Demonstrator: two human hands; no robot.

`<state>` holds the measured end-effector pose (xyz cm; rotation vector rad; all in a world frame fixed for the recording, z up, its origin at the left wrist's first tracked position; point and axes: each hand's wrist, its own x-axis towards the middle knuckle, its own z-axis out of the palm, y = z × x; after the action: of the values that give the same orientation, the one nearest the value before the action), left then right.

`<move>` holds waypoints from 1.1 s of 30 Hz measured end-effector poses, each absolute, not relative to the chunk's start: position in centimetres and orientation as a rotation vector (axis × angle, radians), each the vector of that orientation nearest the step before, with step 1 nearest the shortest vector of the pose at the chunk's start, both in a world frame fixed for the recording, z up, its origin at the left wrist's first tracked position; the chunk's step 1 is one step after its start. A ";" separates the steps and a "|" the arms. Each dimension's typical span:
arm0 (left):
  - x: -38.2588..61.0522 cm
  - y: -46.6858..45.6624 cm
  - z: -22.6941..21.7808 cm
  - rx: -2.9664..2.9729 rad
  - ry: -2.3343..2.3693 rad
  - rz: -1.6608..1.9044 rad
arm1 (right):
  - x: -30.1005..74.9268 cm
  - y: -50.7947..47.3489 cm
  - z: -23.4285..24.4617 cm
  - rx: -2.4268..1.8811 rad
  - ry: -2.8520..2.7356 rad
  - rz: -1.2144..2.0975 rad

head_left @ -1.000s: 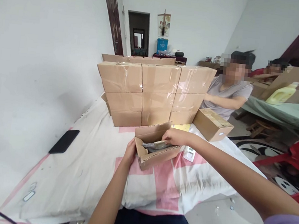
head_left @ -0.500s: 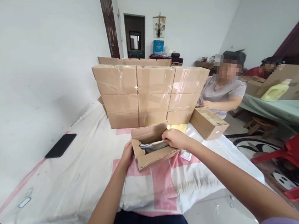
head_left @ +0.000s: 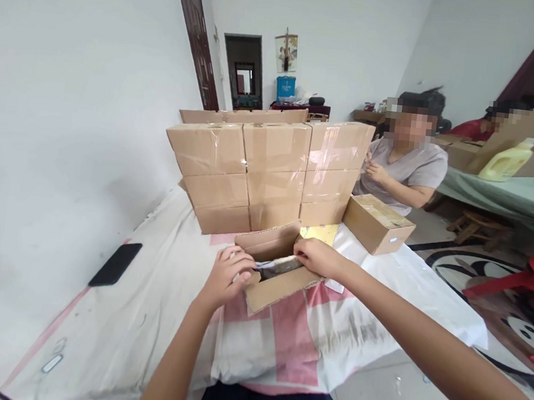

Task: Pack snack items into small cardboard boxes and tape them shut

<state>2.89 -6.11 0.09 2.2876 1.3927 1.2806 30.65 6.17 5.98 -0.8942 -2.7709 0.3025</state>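
Observation:
A small open cardboard box [head_left: 277, 287] lies on the white and pink cloth in front of me. A grey packet [head_left: 280, 265] lies inside it. My left hand [head_left: 229, 275] rests over the box's left end, fingers curled on its side flap. At the box's right end, my right hand [head_left: 317, 257] is closed around the right side flap, next to the packet.
A wall of several taped cardboard boxes [head_left: 270, 168] stands behind the open box. One more taped box [head_left: 378, 223] lies at the right. A black phone [head_left: 114, 263] lies on the cloth at the left. A person [head_left: 406, 167] sits beyond the boxes. A red chair [head_left: 533, 279] stands right.
My left hand has risen from the box's outer left side onto its left flap. My right hand stays at the right end. The other person's hands have lifted.

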 end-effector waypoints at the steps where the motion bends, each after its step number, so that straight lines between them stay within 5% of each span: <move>1: 2.9 -6.2 1.0 2.462 1.377 1.038 | 30.6 6.1 6.0 -0.895 -2.769 0.311; 7: 3.3 -6.0 2.3 2.644 1.564 0.653 | 31.6 6.2 5.9 -0.946 -2.529 0.387; 12: 3.5 -6.3 0.4 2.490 1.525 0.965 | 33.9 7.3 3.1 -1.235 -1.932 0.587; 16: 3.4 -6.5 -1.2 2.364 1.496 1.222 | 34.9 6.9 1.2 -1.157 -1.970 1.028; 20: 3.3 -6.6 -2.0 2.254 1.467 1.362 | 35.6 6.2 3.1 -1.142 -2.244 1.134; 27: 3.2 -6.1 -3.2 2.206 1.487 1.391 | 31.3 5.5 7.7 -1.609 -2.965 0.077; 33: 2.0 -5.0 -4.6 2.331 1.529 1.373 | 29.2 5.0 7.5 -1.411 -2.865 -0.235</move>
<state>2.00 -5.04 -4.64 2.3311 1.5290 1.3735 29.15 4.95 7.46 -1.4112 -2.8646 -0.2346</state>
